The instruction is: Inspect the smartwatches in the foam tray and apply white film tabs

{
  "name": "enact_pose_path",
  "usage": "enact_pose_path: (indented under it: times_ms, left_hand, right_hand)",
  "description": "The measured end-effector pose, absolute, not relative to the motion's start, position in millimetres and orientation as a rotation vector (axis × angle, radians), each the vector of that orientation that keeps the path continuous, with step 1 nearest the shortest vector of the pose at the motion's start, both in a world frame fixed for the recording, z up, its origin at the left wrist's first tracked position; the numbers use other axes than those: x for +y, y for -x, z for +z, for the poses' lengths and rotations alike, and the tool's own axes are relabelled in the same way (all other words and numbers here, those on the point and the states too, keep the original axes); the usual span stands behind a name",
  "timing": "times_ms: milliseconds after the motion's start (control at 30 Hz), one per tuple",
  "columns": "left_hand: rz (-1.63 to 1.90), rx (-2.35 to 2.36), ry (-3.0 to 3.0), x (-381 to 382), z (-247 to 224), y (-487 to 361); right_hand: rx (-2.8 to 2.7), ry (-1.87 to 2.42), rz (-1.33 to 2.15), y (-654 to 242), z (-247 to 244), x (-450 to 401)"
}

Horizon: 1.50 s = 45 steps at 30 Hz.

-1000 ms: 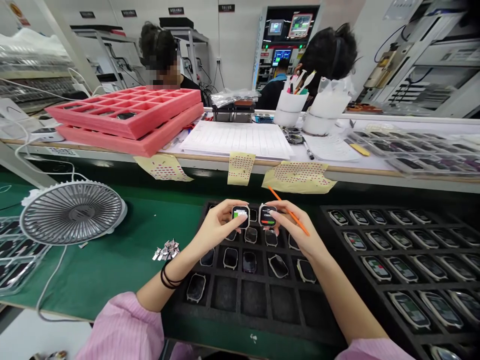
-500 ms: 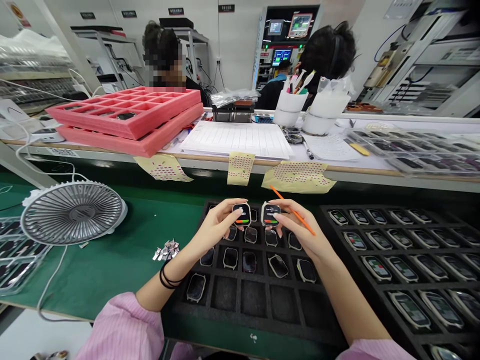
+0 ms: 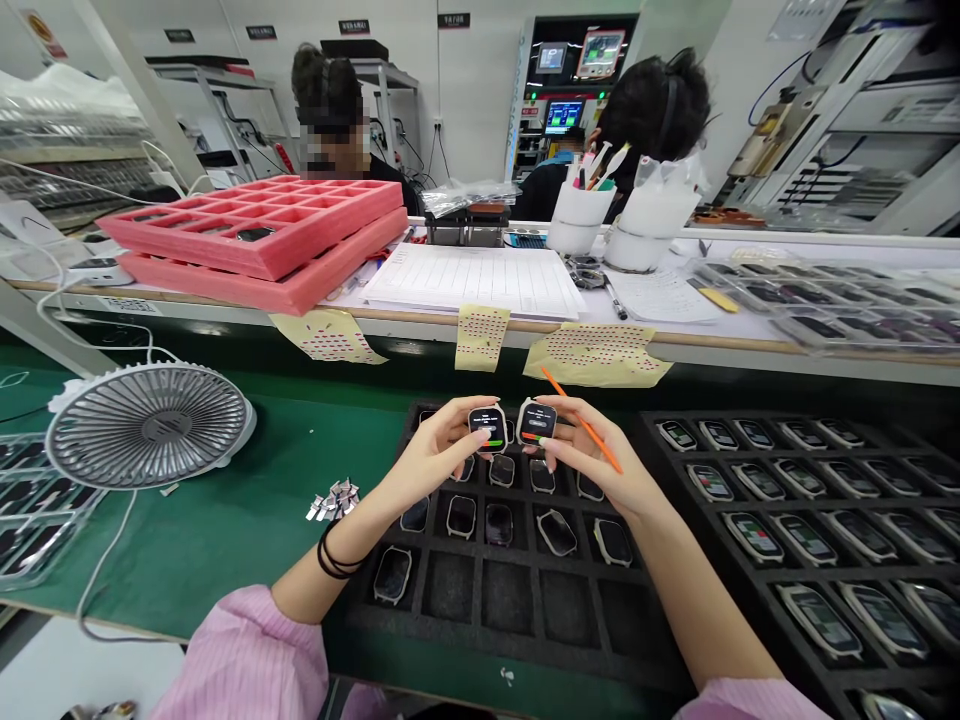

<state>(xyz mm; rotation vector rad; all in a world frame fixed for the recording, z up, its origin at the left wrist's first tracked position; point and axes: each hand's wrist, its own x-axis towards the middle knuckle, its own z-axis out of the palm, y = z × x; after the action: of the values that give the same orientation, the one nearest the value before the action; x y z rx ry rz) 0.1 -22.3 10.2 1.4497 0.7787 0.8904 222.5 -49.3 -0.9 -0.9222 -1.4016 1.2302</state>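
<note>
My left hand (image 3: 448, 440) is closed on a smartwatch (image 3: 489, 424) with a pale case and a lit screen, its thumb over the lower part of the display. A second lit smartwatch (image 3: 537, 420) is gripped by my right hand (image 3: 589, 445), thumb near the bottom of its screen. An orange stick (image 3: 581, 420) also rests in the right hand, slanting across the fingers. Both watches are held upright, close side by side, above a black foam tray (image 3: 510, 640). Several dark-screened watches (image 3: 460, 516) lie in the tray's compartments, some partly hidden by my hands.
Another black tray (image 3: 720, 590) of watches lies at the right. A grey fan (image 3: 150, 425) and small silvery pieces (image 3: 334, 500) are on the green mat at left. Pink foam trays (image 3: 255, 240), papers (image 3: 472, 280) and white containers (image 3: 581, 215) stand on the shelf, two people behind.
Both watches have come slightly closer together. The left thumb has shifted right with its watch, and the right thumb has moved lower on its screen. The orange stick has moved slightly left.
</note>
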Motion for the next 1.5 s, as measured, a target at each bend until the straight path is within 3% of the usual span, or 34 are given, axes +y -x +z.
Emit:
enact_pose_path:
  times_ms: [1067,1500]
  left_hand:
    - [0.937,0.877,-1.534,-20,7,-4]
    - [0.876,0.848,-1.497,-17,-5,-7]
  right_hand:
    - [-1.384,1.131,1.012,-218,-11,-45]
    - [-1.453,1.058,1.184,-221,-16,-41]
